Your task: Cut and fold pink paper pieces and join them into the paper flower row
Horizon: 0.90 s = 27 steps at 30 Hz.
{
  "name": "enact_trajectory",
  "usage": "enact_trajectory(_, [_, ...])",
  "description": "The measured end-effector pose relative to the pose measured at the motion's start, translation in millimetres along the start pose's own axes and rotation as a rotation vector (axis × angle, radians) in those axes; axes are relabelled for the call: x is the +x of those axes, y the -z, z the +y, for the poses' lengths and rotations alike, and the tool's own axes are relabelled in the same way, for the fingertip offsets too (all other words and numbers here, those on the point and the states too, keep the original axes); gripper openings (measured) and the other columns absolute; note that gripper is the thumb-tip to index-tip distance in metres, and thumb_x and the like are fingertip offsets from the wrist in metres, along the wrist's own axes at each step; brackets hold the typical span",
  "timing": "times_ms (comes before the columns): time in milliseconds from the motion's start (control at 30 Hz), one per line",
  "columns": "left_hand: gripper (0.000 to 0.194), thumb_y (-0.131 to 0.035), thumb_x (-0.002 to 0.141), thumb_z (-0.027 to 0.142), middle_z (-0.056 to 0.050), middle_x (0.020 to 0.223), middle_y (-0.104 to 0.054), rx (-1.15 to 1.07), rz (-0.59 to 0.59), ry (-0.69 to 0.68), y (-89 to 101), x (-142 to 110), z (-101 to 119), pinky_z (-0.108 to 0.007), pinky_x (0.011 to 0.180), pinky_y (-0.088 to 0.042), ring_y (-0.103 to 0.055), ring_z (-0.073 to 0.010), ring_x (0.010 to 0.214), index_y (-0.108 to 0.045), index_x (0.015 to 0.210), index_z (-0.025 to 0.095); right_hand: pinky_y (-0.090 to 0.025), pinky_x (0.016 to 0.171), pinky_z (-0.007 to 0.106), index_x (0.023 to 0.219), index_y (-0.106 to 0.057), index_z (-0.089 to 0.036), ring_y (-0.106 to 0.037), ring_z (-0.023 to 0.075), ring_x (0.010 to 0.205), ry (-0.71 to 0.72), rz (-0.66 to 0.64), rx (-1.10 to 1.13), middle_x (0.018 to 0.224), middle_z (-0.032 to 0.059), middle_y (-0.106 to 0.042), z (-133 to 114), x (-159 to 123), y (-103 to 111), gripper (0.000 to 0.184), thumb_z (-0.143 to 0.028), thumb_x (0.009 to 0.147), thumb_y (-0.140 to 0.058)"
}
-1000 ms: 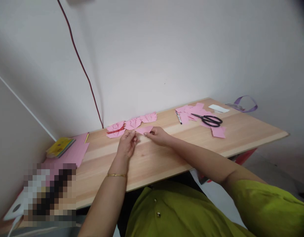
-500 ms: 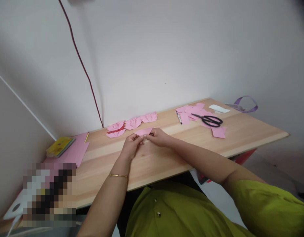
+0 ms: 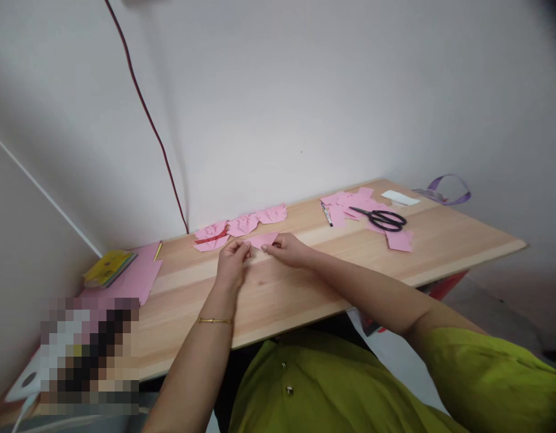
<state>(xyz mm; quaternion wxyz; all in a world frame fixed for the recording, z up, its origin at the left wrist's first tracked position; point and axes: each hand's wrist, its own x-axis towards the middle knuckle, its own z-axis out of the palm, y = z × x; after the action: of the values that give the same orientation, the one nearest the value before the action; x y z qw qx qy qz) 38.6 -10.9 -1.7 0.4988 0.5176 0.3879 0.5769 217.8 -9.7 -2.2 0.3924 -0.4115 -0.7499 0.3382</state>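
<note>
Two bare hands hold a small pink paper point(image 3: 263, 240) between them, low above or on a wooden worktop point(image 3: 282, 294); which of the two, I cannot tell. The left hand point(image 3: 233, 260) is closed in a pinch on the paper's left end, and the right hand point(image 3: 287, 249) grips its right end between thumb and fingers. A gold bracelet point(image 3: 215, 320) circles the wrist behind the left grip.

Just beyond the grip, towards the wall, lies a row of creased pink pieces point(image 3: 242, 225), with a red strip point(image 3: 209, 239) across its left end. Well to the right of the grip, black-handled scissors point(image 3: 387, 221) rest on scattered pink scraps point(image 3: 339, 214), near a pen point(image 3: 327, 214) and a white strip point(image 3: 399, 198). Well to the left are large pink sheets point(image 3: 147, 276), a yellow packet point(image 3: 107, 269) on them, and a yellow pencil point(image 3: 158, 251). The nearest left corner is pixelated.
</note>
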Motion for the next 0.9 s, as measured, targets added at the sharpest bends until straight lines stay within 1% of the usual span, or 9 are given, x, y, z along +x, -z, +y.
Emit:
enact_trajectory(100, [0.019, -0.071, 0.069, 0.027, 0.004, 0.056, -0.05, -0.038, 0.032, -0.016, 3.2, 2.2, 0.6, -0.02, 0.058, -0.038, -0.046, -0.0075, 0.056, -0.058, 0.061, 0.016, -0.037, 0.059, 0.023, 0.08, -0.067, -0.013, -0.053, 0.0148, 0.067, -0.002, 0.006, -0.006, 0.068, 0.0019, -0.062, 0.6, -0.4, 0.2, 0.032, -0.041, 0.084, -0.053])
enact_trajectory(267, [0.019, -0.073, 0.066, 0.027, 0.005, 0.054, -0.047, -0.149, 0.127, 0.016, 8.1, 7.8, 0.1, -0.021, 0.057, -0.041, -0.045, -0.007, 0.053, -0.058, 0.062, 0.016, -0.037, 0.059, 0.024, 0.079, -0.068, -0.013, -0.054, 0.0155, 0.068, 0.007, 0.007, -0.025, 0.069, 0.0026, -0.063, 2.5, -1.0, 1.3, 0.032, -0.041, 0.084, -0.054])
enact_trajectory(333, [0.021, -0.074, 0.066, 0.028, 0.005, 0.055, -0.048, -0.177, 0.138, 0.023, 8.4, 8.5, 0.5, -0.021, 0.057, -0.042, -0.044, -0.0066, 0.053, -0.057, 0.062, 0.016, -0.037, 0.06, 0.023, 0.08, -0.068, -0.013, -0.054, 0.0153, 0.068, 0.006, 0.012, -0.034, 0.07, 0.0027, -0.064, 3.8, -0.9, 1.7, 0.032, -0.041, 0.084, -0.053])
enact_trajectory(400, [0.023, -0.074, 0.068, 0.031, 0.004, 0.058, -0.05, -0.18, 0.107, 0.04, 7.5, 7.5, 0.7, -0.021, 0.056, -0.041, -0.044, -0.0061, 0.052, -0.058, 0.064, 0.015, -0.038, 0.06, 0.023, 0.081, -0.069, -0.012, -0.055, 0.015, 0.068, 0.015, 0.017, -0.045, 0.071, 0.0027, -0.064, 4.8, -0.5, 1.9, 0.033, -0.041, 0.085, -0.052])
enact_trajectory(467, [0.024, -0.073, 0.07, 0.034, 0.004, 0.059, -0.051, -0.158, 0.039, 0.061, 5.4, 5.2, -0.2, -0.02, 0.055, -0.041, -0.044, -0.0061, 0.053, -0.059, 0.066, 0.015, -0.039, 0.062, 0.023, 0.084, -0.069, -0.012, -0.056, 0.0149, 0.07, 0.038, 0.027, -0.041, 0.075, 0.0029, -0.065, 5.2, 0.1, 2.2, 0.033, -0.04, 0.085, -0.051])
enact_trajectory(567, [0.025, -0.074, 0.069, 0.035, 0.003, 0.058, -0.052, -0.09, -0.077, 0.111, 1.5, 0.9, -4.1, -0.02, 0.055, -0.039, -0.045, -0.0066, 0.053, -0.059, 0.067, 0.015, -0.042, 0.068, 0.023, 0.09, -0.07, -0.012, -0.06, 0.0159, 0.078, 0.082, 0.03, -0.015, 0.086, 0.0043, -0.069, 4.4, 0.9, 2.3, 0.031, -0.038, 0.085, -0.052])
enact_trajectory(633, [0.026, -0.074, 0.068, 0.035, 0.003, 0.055, -0.053, -0.022, -0.122, 0.154, -0.7, -1.3, -7.2, -0.02, 0.054, -0.037, -0.046, -0.0072, 0.052, -0.058, 0.065, 0.015, -0.043, 0.071, 0.024, 0.09, -0.071, -0.012, -0.061, 0.0168, 0.082, 0.089, 0.021, -0.01, 0.09, 0.0055, -0.07, 3.5, 1.1, 2.1, 0.031, -0.036, 0.086, -0.052])
enact_trajectory(767, [0.026, -0.074, 0.068, 0.036, 0.003, 0.054, -0.055, 0.104, -0.103, 0.161, -2.1, -2.4, -9.9, -0.02, 0.053, -0.034, -0.047, -0.0079, 0.051, -0.058, 0.065, 0.015, -0.045, 0.072, 0.025, 0.094, -0.071, -0.012, -0.063, 0.0179, 0.083, 0.092, -0.011, 0.011, 0.09, 0.0063, -0.071, 3.3, 1.0, 1.2, 0.031, -0.035, 0.086, -0.052])
enact_trajectory(900, [0.026, -0.073, 0.068, 0.034, 0.004, 0.053, -0.053, 0.098, -0.077, 0.121, -0.7, -1.0, -9.0, -0.02, 0.054, -0.034, -0.046, -0.0075, 0.051, -0.056, 0.061, 0.015, -0.044, 0.07, 0.024, 0.094, -0.072, -0.013, -0.062, 0.0175, 0.081, 0.092, 0.009, 0.003, 0.09, 0.0056, -0.071, 5.0, 1.1, 0.8, 0.031, -0.036, 0.085, -0.052])
